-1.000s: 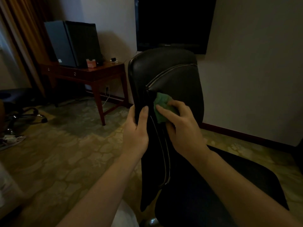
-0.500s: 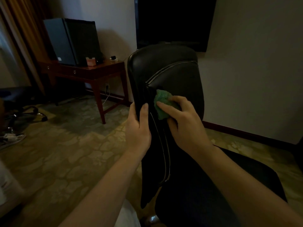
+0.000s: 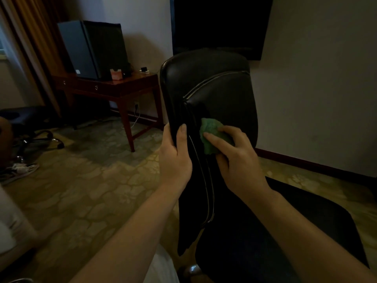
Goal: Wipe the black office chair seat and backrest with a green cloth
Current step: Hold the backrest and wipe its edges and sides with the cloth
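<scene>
The black office chair stands in front of me, its glossy backrest [image 3: 214, 86] upright and its dark seat [image 3: 295, 231] low at the right. My left hand [image 3: 175, 158] grips the backrest's left edge, thumb on the front face. My right hand [image 3: 236, 160] holds a crumpled green cloth [image 3: 212, 135] and presses it against the middle of the backrest, just right of the silver piping. Part of the cloth is hidden under my fingers.
A wooden side table [image 3: 114, 88] with a dark mini fridge [image 3: 93, 50] stands at the back left. A dark wall screen [image 3: 222, 23] hangs behind the chair. Another chair's wheeled base [image 3: 38, 139] sits at the left on patterned carpet.
My right hand has kept the cloth on the backrest, shifting it slightly down. The left hand keeps its grip on the edge. My view has moved a little.
</scene>
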### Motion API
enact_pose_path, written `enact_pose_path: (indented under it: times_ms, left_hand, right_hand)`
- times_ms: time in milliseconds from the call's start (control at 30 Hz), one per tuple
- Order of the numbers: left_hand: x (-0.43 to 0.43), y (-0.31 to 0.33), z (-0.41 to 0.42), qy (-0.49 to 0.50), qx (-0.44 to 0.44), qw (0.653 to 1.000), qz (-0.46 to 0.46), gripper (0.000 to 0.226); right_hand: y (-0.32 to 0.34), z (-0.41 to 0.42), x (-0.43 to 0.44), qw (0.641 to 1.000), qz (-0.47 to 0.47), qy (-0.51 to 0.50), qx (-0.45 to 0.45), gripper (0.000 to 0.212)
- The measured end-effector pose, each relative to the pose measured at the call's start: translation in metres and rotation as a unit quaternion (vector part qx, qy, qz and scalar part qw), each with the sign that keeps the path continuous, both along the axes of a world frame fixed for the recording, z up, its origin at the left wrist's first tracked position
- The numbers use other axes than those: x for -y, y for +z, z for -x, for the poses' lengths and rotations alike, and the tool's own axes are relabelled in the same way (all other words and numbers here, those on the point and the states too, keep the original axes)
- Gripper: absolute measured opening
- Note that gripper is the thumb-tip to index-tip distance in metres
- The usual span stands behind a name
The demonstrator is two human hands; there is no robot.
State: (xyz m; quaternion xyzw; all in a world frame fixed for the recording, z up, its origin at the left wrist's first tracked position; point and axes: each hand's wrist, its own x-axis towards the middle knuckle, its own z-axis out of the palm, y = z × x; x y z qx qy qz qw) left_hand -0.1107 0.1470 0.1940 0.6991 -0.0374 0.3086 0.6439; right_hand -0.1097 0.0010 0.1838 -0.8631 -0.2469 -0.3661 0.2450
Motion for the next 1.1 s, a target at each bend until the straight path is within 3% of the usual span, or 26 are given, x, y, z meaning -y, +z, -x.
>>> enact_pose_path:
  times_ms: [133, 433, 733, 900, 1100]
  left_hand:
    - [-0.001, 0.0, -0.001, 0.004, 0.008, 1.0, -0.001, 0.02]
    - [-0.001, -0.002, -0.002, 0.008, 0.009, 1.0, -0.01, 0.016]
    - [0.0, -0.003, -0.003, 0.013, 0.011, 1.0, -0.017, 0.021]
    - [-0.001, -0.001, 0.0, 0.009, 0.012, 1.0, -0.017, 0.016]
    - [-0.001, -0.004, -0.001, 0.008, 0.023, 1.0, -0.018, 0.029]
  right_hand:
    - [0.011, -0.005, -0.007, 1.0, 0.009, 0.004, 0.01, 0.045]
    - [-0.032, 0.005, 0.01, 0.999, 0.025, 0.02, -0.031, 0.047]
    - [0.004, -0.001, 0.005, 1.0, 0.022, 0.016, -0.009, 0.043]
    - [-0.022, 0.004, 0.005, 0.999, 0.01, 0.019, -0.032, 0.045]
    - [-0.044, 0.012, 0.012, 0.999, 0.0, 0.023, -0.045, 0.049]
